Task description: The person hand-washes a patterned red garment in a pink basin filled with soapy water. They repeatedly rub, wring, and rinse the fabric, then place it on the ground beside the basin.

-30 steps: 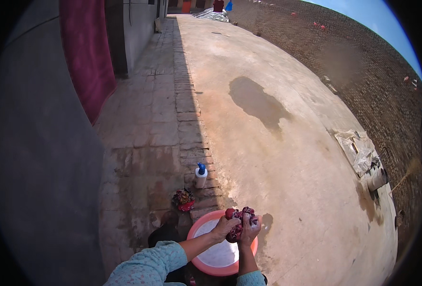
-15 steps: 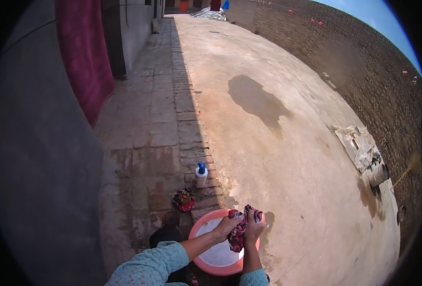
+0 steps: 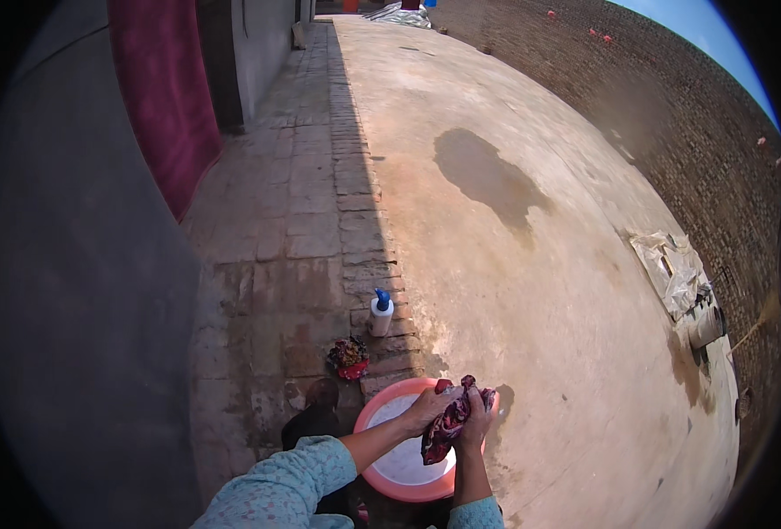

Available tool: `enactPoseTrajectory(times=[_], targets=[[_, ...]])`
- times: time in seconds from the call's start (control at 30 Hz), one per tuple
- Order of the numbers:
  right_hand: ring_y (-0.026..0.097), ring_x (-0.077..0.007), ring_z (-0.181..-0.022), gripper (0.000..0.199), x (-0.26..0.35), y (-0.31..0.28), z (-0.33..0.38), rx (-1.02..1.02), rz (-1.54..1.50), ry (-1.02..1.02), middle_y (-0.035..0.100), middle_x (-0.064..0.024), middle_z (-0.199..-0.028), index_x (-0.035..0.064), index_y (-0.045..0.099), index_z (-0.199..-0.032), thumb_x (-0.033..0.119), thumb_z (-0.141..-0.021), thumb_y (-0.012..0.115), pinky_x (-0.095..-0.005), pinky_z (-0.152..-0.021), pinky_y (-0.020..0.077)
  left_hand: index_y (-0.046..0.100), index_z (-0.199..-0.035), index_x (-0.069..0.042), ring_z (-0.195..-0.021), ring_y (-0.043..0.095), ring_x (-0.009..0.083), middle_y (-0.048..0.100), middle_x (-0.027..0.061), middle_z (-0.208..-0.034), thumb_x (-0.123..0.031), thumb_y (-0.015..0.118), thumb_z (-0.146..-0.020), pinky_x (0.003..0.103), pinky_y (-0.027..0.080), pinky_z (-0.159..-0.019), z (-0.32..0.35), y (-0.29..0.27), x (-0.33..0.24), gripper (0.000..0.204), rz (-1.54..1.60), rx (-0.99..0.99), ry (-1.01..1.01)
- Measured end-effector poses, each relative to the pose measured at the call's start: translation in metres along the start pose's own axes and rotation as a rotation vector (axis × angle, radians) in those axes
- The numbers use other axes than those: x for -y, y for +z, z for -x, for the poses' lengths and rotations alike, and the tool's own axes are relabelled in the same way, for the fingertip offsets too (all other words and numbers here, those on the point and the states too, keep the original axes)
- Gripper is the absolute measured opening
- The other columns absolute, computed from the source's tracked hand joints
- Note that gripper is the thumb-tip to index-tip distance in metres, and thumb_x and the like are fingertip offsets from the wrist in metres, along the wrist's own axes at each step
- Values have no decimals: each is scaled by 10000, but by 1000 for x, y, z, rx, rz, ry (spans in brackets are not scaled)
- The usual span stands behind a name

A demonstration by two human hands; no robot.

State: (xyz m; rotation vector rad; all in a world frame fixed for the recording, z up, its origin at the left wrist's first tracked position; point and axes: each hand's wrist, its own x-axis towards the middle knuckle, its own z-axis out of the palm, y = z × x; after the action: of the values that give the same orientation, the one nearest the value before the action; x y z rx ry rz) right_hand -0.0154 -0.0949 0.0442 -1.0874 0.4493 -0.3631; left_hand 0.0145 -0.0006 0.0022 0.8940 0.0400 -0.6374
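Observation:
A wet-looking dark red and pink patterned cloth is bunched up between my two hands above a pink basin. My left hand is closed around its left side. On the other side, my right hand grips the cloth, and a twisted end pokes up between the hands. Whitish, sudsy liquid fills the basin beneath. Left of the basin, a crumpled multicoloured cloth lies on the bricks. Just beyond it stands a white bottle with a blue pump top.
A brick walkway in shade runs along the grey wall, where a magenta curtain hangs. Sunlit concrete with a damp patch stretches right toward a brick wall. Plastic sheeting and a grey container lie by that wall.
Both hands keep hold of the cloth and have shifted their grip slightly, bunching it differently. The whole view has moved a little, so the surroundings sit slightly further right.

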Motion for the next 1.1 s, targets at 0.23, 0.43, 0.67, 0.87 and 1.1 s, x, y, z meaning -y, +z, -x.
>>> enactPoseTrajectory(times=[0.23, 0.43, 0.67, 0.87, 1.1], targets=[[604, -254, -991, 403, -3, -16, -9, 291, -515, 476, 624, -105, -1080, 69, 568, -1102, 335, -804, 628, -408, -892, 491, 614, -938, -38, -760, 588, 106, 632, 22, -853, -231, 608, -878, 241, 477, -692, -4, -1, -41, 201, -176, 136, 154], [631, -282, -902, 306, -24, -17, -2, 47, -652, 408, 651, -116, -985, 68, 602, -1051, 259, -815, 567, -442, -841, 520, 587, -959, -45, -890, 550, 204, 581, 51, -930, -371, 568, -868, 346, 473, -761, -12, -12, -18, 339, -812, -325, 481], [622, -272, -867, 343, 12, -38, -30, 148, -745, 5, 624, -128, -956, 120, 555, -1030, 392, -825, 513, -430, -781, 533, 539, -1200, -101, -1077, 571, 239, 590, 69, -1181, -586, 507, -834, 413, 458, -938, 18, 16, -33, 609, 268, 228, -549], [561, -291, -1000, 248, 8, 6, 13, 362, 247, -343, 593, -135, -1070, 32, 526, -828, 166, -662, 651, -399, -913, 423, 563, -1076, -53, -834, 612, 187, 621, 47, -928, -525, 471, -882, 343, 514, -783, -10, -16, -19, 518, 622, 416, -264], [547, -310, -1021, 318, -7, 14, 18, 224, 661, -751, 598, -163, -1041, 43, 547, -950, 272, -753, 645, -410, -879, 427, 526, -1131, -51, -996, 565, 181, 573, 62, -1110, -70, 488, -842, 337, 474, -881, -9, -16, -10, 291, 784, 557, -150]])
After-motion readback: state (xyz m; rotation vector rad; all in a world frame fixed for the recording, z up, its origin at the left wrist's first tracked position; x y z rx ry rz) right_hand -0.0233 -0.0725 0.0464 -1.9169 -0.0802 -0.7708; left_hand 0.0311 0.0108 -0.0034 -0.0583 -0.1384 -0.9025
